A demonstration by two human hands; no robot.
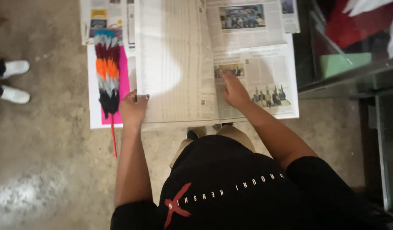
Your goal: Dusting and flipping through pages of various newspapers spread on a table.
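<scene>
An open newspaper lies spread on the concrete floor in front of me. My left hand grips the lower left edge of its left page, fingers curled over the paper. My right hand rests flat on the right page, fingers pointing up toward a small photo. More newspaper sheets lie beneath and behind it. I am bent over, my black shirt filling the bottom of the view.
A multicoloured feather duster with a red handle lies on a pink and white sheet left of the paper. Another person's white shoes stand at the far left. A dark glass cabinet holding a green block is on the right.
</scene>
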